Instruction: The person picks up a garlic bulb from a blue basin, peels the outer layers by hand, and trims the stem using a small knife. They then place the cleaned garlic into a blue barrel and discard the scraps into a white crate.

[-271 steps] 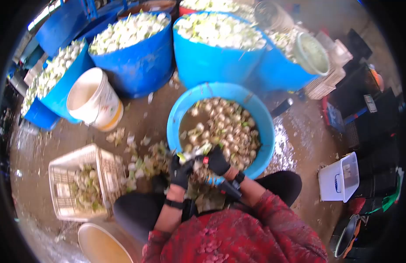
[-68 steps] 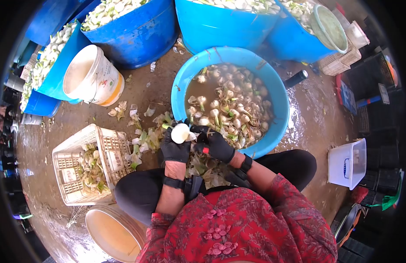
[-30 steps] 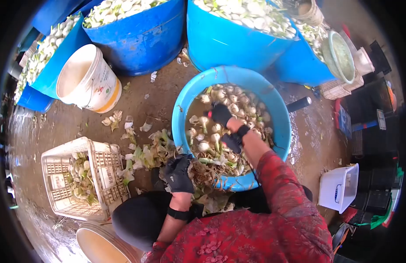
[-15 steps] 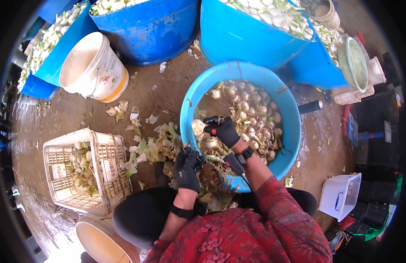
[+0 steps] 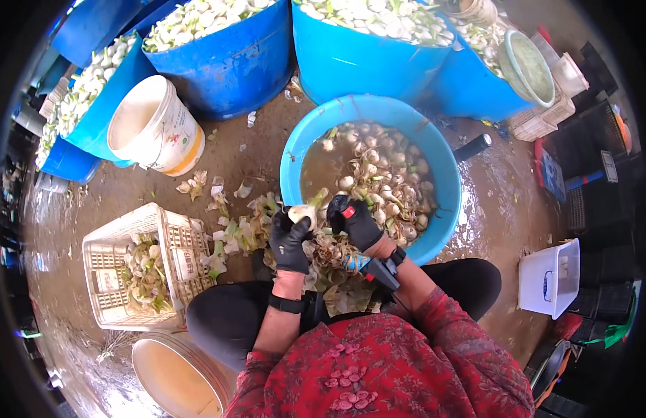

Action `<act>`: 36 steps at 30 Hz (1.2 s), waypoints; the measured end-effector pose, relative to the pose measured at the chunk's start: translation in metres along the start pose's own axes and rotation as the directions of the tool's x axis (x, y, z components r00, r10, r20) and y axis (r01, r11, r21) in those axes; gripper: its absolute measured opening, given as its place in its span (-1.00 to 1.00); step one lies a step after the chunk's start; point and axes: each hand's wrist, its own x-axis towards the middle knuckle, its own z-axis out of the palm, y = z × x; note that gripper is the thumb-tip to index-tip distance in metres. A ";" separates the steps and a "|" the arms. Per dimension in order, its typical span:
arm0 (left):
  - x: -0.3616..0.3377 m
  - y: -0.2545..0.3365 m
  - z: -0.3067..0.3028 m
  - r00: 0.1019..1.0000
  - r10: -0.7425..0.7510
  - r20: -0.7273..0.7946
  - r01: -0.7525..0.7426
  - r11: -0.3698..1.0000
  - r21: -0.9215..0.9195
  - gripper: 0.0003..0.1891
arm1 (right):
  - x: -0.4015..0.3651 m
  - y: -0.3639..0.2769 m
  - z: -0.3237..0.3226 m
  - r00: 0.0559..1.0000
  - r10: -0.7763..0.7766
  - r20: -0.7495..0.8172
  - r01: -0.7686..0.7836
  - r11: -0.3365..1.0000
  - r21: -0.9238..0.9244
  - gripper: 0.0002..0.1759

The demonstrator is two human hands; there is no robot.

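Observation:
My left hand (image 5: 289, 240), in a black glove, is wrapped round a pale peeled bulb (image 5: 301, 217) with a green stem, at the near left rim of a blue tub (image 5: 293, 164). Close beside it on the right, my right hand (image 5: 354, 221), gloved in black with red at a finger, has its fingers curled in; anything inside them is hidden. The tub holds muddy water and many unpeeled bulbs (image 5: 393, 188). Peeled-off leaves (image 5: 248, 230) lie in a heap left of the tub and below my hands.
Large blue barrels (image 5: 229, 73) full of white bulbs stand behind. A white bucket (image 5: 152, 125) and a plastic crate (image 5: 128, 237) with bulbs are at the left, a round bucket (image 5: 177, 369) at lower left. A white bin (image 5: 535, 282) stands at the right.
The bulb has passed from my right hand to my left hand. My left hand has risen, while my right hand has moved slightly down. The view has shifted a little.

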 end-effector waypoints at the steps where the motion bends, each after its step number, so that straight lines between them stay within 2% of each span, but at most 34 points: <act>1: -0.002 -0.004 0.002 0.986 0.158 0.044 -0.163 0.971 0.173 -0.54 | -0.004 0.001 0.002 0.998 0.058 0.039 -0.056 0.997 -0.050 -0.53; 2: -0.004 -0.011 -0.001 0.947 0.301 0.111 -0.321 0.887 0.332 -0.45 | -0.007 -0.001 0.007 0.990 0.122 0.073 -0.114 0.988 -0.101 -0.48; 3: -0.002 -0.018 -0.004 0.928 0.326 0.179 -0.371 0.850 0.375 -0.33 | -0.009 -0.013 0.026 0.989 0.120 -0.087 -0.136 0.965 -0.222 -0.44; 4: -0.004 -0.024 -0.010 0.928 0.325 0.184 -0.372 0.849 0.375 -0.33 | -0.007 -0.017 0.031 0.970 0.220 -0.102 -0.238 0.942 -0.236 -0.44; 6: -0.011 -0.021 -0.006 0.912 0.359 0.198 -0.407 0.846 0.345 -0.41 | -0.008 -0.024 0.036 0.963 0.249 -0.103 -0.266 0.939 -0.220 -0.50; 7: -0.011 -0.021 -0.009 0.924 0.331 0.190 -0.380 0.845 0.377 -0.41 | -0.007 -0.023 0.034 0.964 0.247 -0.102 -0.264 0.939 -0.220 -0.50; 9: -0.009 -0.023 -0.017 0.933 0.304 0.192 -0.355 0.864 0.356 -0.41 | -0.007 -0.021 0.029 0.979 0.202 -0.010 -0.191 0.904 -0.382 -0.57; 11: -0.011 -0.021 -0.017 0.942 0.275 0.195 -0.327 0.884 0.335 -0.41 | -0.011 -0.021 0.027 0.973 0.229 -0.020 -0.222 0.912 -0.344 -0.59; 13: -0.017 -0.015 -0.012 0.964 0.204 0.170 -0.234 0.955 0.183 -0.44 | -0.015 -0.022 0.024 0.966 0.257 -0.033 -0.255 0.918 -0.305 -0.62; 15: -0.020 -0.010 -0.008 0.967 0.207 0.150 -0.233 0.955 0.184 -0.48 | -0.016 -0.016 0.019 0.977 0.192 0.088 -0.161 0.946 -0.280 -0.66; 17: -0.019 -0.006 -0.008 0.969 0.212 0.129 -0.234 0.954 0.187 -0.51 | -0.017 -0.013 0.018 0.978 0.162 0.130 -0.113 0.939 -0.325 -0.69; 18: -0.016 -0.003 -0.009 0.990 0.084 0.109 -0.087 0.996 0.022 -0.61 | -0.018 -0.012 0.018 0.976 0.134 0.174 -0.062 0.928 -0.366 -0.71; 19: -0.014 -0.001 -0.011 0.993 -0.047 0.110 0.063 0.987 -0.145 -0.69 | -0.021 -0.012 0.019 0.966 0.206 0.155 -0.158 0.948 -0.276 -0.78; 20: -0.012 0.000 -0.014 0.993 -0.049 0.109 0.065 0.987 -0.145 -0.69 | -0.021 -0.012 0.018 0.966 0.208 0.154 -0.160 0.948 -0.275 -0.78; 22: -0.006 0.000 -0.020 0.921 -0.353 0.162 0.386 0.884 -0.266 -0.67 | -0.022 -0.013 0.017 0.964 0.086 0.250 0.057 0.856 -0.513 -0.81; 23: -0.003 -0.004 -0.019 0.930 -0.337 0.144 0.363 0.902 -0.234 -0.66 | -0.020 -0.024 0.015 0.946 0.196 0.260 0.025 0.753 -0.657 -0.81; 24: -0.002 -0.007 -0.019 0.929 -0.340 0.143 0.366 0.901 -0.234 -0.66 | -0.021 -0.021 0.014 0.946 0.197 0.258 0.022 0.753 -0.657 -0.81; 26: 0.001 -0.012 -0.017 0.921 -0.386 0.055 0.386 0.882 -0.269 -0.63 | -0.021 -0.014 0.016 0.989 -0.010 0.145 0.075 0.888 -0.453 -0.84; 27: 0.000 -0.016 -0.018 0.919 -0.390 0.055 0.389 0.881 -0.269 -0.63 | -0.019 -0.010 0.022 0.987 -0.109 0.121 0.136 0.961 -0.240 -0.82; 28: -0.002 -0.023 -0.019 0.957 -0.288 0.023 0.289 0.953 -0.092 -0.63 | -0.021 -0.010 0.023 0.987 -0.107 0.119 0.134 0.961 -0.241 -0.82; 30: -0.008 -0.028 -0.014 0.998 -0.063 0.021 0.055 0.961 0.272 -0.64 | -0.024 -0.012 0.027 0.996 0.085 -0.037 -0.090 0.980 -0.178 -0.80; 31: -0.011 -0.031 -0.011 0.973 0.178 0.146 -0.225 0.872 0.435 -0.62 | -0.023 -0.006 0.026 0.998 -0.063 -0.018 0.058 0.976 -0.212 -0.79; 32: -0.010 -0.029 -0.014 0.974 0.176 0.145 -0.223 0.871 0.438 -0.62 | -0.022 -0.005 0.024 0.998 -0.062 -0.019 0.056 0.976 -0.209 -0.79; 34: -0.009 -0.023 -0.020 0.978 -0.159 0.133 0.132 0.972 0.194 -0.58 | -0.019 -0.006 0.017 0.995 -0.088 0.055 0.101 0.943 -0.317 -0.79; 35: -0.017 -0.004 -0.005 0.914 -0.342 0.217 0.367 0.926 -0.088 -0.56 | -0.018 -0.004 0.016 0.999 -0.018 -0.040 0.011 0.986 -0.168 -0.82; 36: -0.015 -0.004 -0.006 0.914 -0.343 0.217 0.368 0.926 -0.087 -0.56 | -0.019 -0.004 0.013 0.999 -0.019 -0.041 0.011 0.986 -0.168 -0.82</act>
